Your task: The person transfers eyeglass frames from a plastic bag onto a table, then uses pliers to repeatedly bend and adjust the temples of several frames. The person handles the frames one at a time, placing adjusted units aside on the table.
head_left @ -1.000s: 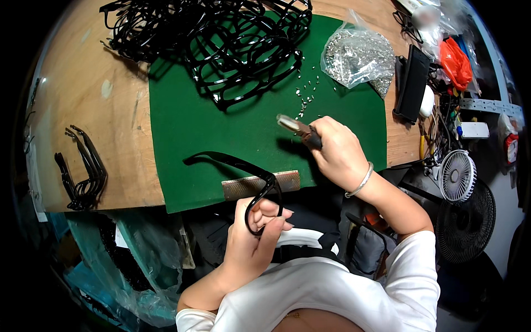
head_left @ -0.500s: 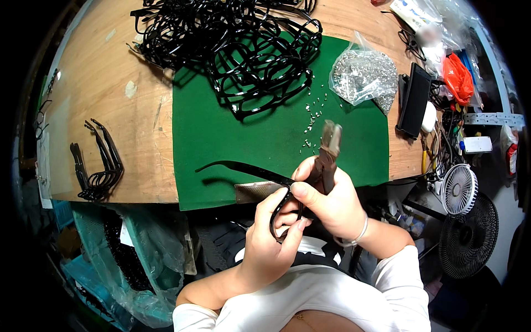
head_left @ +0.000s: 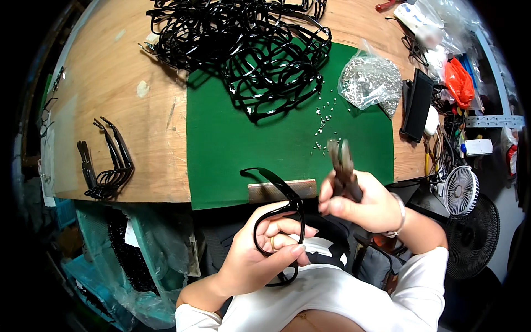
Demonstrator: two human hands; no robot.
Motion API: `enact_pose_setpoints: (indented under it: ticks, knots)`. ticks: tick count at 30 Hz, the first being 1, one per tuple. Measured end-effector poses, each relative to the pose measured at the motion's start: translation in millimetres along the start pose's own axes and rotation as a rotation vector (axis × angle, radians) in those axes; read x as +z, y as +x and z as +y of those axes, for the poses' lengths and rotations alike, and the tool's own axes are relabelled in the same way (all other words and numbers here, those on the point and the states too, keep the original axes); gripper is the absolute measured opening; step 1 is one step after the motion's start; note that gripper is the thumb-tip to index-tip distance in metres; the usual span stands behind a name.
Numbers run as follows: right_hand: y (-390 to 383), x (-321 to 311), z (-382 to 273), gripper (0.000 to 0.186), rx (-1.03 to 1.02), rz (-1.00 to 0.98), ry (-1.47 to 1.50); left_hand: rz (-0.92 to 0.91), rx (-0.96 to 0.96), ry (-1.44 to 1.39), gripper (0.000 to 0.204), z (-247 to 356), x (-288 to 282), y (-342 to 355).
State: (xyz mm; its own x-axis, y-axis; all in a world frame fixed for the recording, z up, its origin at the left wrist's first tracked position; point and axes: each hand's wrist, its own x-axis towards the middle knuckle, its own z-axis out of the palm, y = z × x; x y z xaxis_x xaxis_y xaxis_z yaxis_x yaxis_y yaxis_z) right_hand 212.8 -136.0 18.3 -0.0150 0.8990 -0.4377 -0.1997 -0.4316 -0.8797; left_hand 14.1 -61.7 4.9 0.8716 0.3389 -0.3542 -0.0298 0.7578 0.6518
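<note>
My left hand [head_left: 249,254] is closed around the rim of a black eyeglass frame [head_left: 292,196], its fingers showing through the lens opening. One temple arm extends up and left over the green mat [head_left: 221,155]. To the right and apart from the frame, my right hand [head_left: 368,207] grips a pair of pliers [head_left: 344,166] with the jaws pointing away from me. Beyond the jaws, several tiny silver metal pieces [head_left: 321,127] lie scattered on the mat. A flat textured strip [head_left: 282,191] rests at the mat's near edge.
A tangled heap of black eyeglass frames [head_left: 265,72] covers the far side. A clear bag of silver pieces [head_left: 365,83] sits at right, beside a black phone-like device [head_left: 417,105]. More black frames [head_left: 113,177] stand at left. Fans [head_left: 461,190] are at far right.
My right hand with the pliers has drawn away from the eyeglass frame to the right. The frame has turned in my left hand, its temple arm now pointing more steeply away from me.
</note>
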Motion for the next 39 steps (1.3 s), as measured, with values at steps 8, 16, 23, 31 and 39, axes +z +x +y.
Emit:
enact_pose_setpoints:
  ticks: [8,16,23,31,39]
  knots:
    - [-6,-5,-19,0.045,0.151,-0.365,-0.532,-0.024,-0.081,-0.028,0.038,3,-4,-5]
    - [3,0,-31,0.043,0.157,-0.383,-0.790,-0.033,-0.153,0.044,0.037,4,-5,-8]
    - [-3,8,-29,0.036,0.128,-0.226,-0.964,-0.034,-0.119,0.023,0.038,1,0,-7]
    - [17,-25,-16,0.036,0.110,-0.099,-0.742,-0.023,-0.102,-0.022,0.040,14,-3,-4]
    - [24,-18,52,0.016,-0.159,0.257,-0.582,0.457,0.483,0.812,0.039,53,-58,-31]
